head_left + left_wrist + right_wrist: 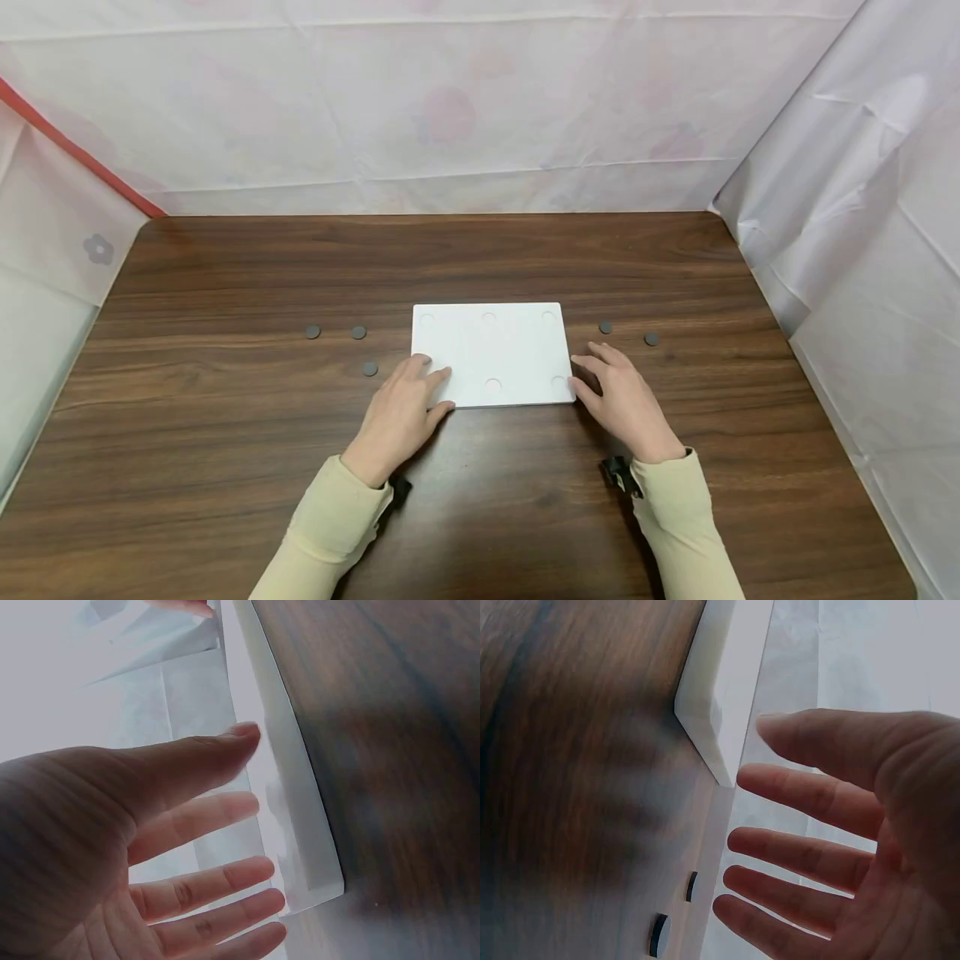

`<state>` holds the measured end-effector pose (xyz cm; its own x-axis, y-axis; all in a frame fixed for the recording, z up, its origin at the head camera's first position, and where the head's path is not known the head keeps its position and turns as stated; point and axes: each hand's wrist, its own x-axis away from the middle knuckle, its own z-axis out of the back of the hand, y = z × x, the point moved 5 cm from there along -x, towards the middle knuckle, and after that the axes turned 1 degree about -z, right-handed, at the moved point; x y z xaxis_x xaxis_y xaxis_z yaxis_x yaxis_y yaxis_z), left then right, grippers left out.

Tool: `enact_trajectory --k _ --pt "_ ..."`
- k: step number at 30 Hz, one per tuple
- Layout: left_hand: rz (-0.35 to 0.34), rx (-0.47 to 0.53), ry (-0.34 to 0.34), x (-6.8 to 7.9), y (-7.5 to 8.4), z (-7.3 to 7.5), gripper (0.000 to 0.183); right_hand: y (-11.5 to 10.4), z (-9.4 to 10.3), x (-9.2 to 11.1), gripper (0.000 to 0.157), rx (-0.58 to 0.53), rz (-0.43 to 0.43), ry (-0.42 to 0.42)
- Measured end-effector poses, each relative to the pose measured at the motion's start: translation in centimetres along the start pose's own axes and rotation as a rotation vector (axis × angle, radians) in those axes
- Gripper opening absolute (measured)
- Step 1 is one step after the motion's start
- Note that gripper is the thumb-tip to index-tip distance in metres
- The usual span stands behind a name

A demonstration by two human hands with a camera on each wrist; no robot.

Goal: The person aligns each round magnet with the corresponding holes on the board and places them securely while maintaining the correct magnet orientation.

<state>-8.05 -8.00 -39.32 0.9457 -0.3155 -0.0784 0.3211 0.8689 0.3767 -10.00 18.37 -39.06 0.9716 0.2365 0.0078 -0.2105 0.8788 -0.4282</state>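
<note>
Visible recesses (492,386) in white board (510,346) unfilled. Dark discs (312,332) unplaced: three left of board, two right. Left hand (397,414) at board's near-left corner, right hand (624,402) beside right edge; fingers extended, nothing gripped.

Soft bright light all round me, glare on the right drape (896,104), board (495,346) nearly washed out, dark shadows under the sleeves (337,512), wrist views hazy, left hand (109,847) and right hand (904,832) backlit, table (405,750) grain blurred
</note>
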Motion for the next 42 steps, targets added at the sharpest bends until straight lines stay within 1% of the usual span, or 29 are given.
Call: enact_trajectory --k 7,14,20,25,32,37,42 --pt "0.022 -0.004 -0.005 0.0 -0.1 0.2 0.042 0.5 0.3 0.3 0.032 0.019 -0.008 0.029" --pt "0.061 0.001 -0.038 0.1 -0.1 0.2 0.042 1.1 0.4 0.7 0.031 0.006 -0.055 -0.004" --pt "0.087 0.022 -0.050 0.4 0.0 0.1 0.043 1.6 0.4 0.9 0.032 0.001 -0.075 -0.026" --pt "0.102 0.023 -0.039 0.6 0.0 0.0 0.043 1.9 0.4 1.1 0.035 0.012 -0.081 -0.029" --pt "0.137 0.068 -0.026 0.8 0.1 0.1 0.042 1.9 0.3 1.4 0.041 0.020 -0.108 -0.057" --pt "0.143 0.063 -0.022 1.0 0.1 0.1 0.042 2.0 0.3 1.5 0.040 0.030 -0.124 -0.073" --pt "0.139 0.063 -0.025 1.1 0.3 0.0 0.042 2.1 0.3 1.5 0.038 0.049 -0.125 -0.069"
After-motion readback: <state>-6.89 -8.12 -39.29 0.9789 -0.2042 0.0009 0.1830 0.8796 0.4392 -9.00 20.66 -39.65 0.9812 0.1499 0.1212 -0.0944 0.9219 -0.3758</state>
